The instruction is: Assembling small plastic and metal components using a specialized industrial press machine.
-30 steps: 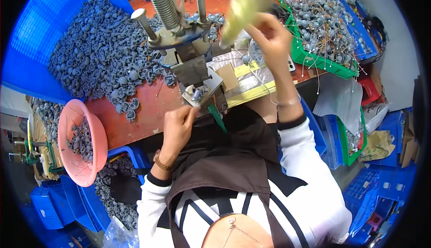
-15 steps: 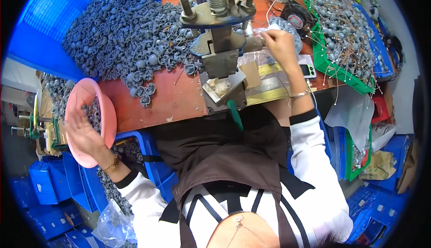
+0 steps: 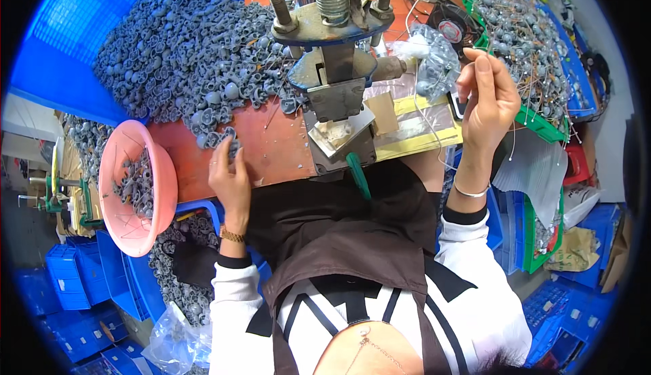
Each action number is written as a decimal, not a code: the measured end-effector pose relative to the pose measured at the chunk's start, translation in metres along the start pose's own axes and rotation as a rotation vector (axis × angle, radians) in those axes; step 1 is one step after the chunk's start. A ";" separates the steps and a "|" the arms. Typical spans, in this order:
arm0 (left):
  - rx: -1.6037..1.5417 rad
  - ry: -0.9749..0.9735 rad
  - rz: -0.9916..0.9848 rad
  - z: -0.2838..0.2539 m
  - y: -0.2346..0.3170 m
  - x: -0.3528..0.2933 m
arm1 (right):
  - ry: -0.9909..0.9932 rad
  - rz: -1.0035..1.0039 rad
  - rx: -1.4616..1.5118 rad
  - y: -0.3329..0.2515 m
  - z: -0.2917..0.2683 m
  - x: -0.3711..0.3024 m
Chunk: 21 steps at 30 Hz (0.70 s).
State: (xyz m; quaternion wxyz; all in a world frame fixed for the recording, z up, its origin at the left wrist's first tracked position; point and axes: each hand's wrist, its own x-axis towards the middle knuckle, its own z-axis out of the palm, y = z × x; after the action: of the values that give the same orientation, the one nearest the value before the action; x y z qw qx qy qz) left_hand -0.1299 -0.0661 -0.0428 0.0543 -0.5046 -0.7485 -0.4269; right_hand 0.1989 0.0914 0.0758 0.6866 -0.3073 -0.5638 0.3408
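Grey moulded parts (image 3: 196, 70) lie heaped at the upper left of the frame, spilling out of a big blue crate (image 3: 61, 56) onto the red-brown bench (image 3: 271, 148), so the loose edge of the pile sits within easy reach. The left hand (image 3: 230, 171), left of centre, rests at that edge with fingers curled, pinching 1 or 2 of the grey parts at its fingertips. A pink bowl (image 3: 119, 154) holding a few more parts hangs off the bench's left side, just beside that hand. At top centre stands a metal press (image 3: 336, 56), its base plate facing the person. The right hand (image 3: 488, 97), at the upper right, is raised with fingers lightly together, pinching a thin wire (image 3: 434, 134) that trails down toward the bench. Behind it a green tray (image 3: 536, 121) holds wired parts.
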 end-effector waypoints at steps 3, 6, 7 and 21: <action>-1.112 -0.151 -0.506 0.008 0.040 0.008 | -0.013 -0.006 0.073 -0.010 0.011 -0.014; -1.770 -0.251 -0.720 0.020 0.066 0.023 | -0.065 -0.047 0.151 -0.015 0.019 -0.031; -1.763 -0.213 -0.708 0.024 0.067 0.023 | -0.101 -0.065 0.176 -0.017 0.024 -0.036; -0.661 -0.551 0.262 0.051 0.056 0.011 | -0.033 0.004 0.117 -0.025 0.043 -0.071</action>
State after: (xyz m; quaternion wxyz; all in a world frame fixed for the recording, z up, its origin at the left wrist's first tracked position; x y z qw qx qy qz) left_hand -0.0724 -0.0162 -0.0363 -0.2578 -0.6801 -0.4882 -0.4823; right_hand 0.1499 0.0202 0.0634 0.6933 -0.2623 -0.5535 0.3796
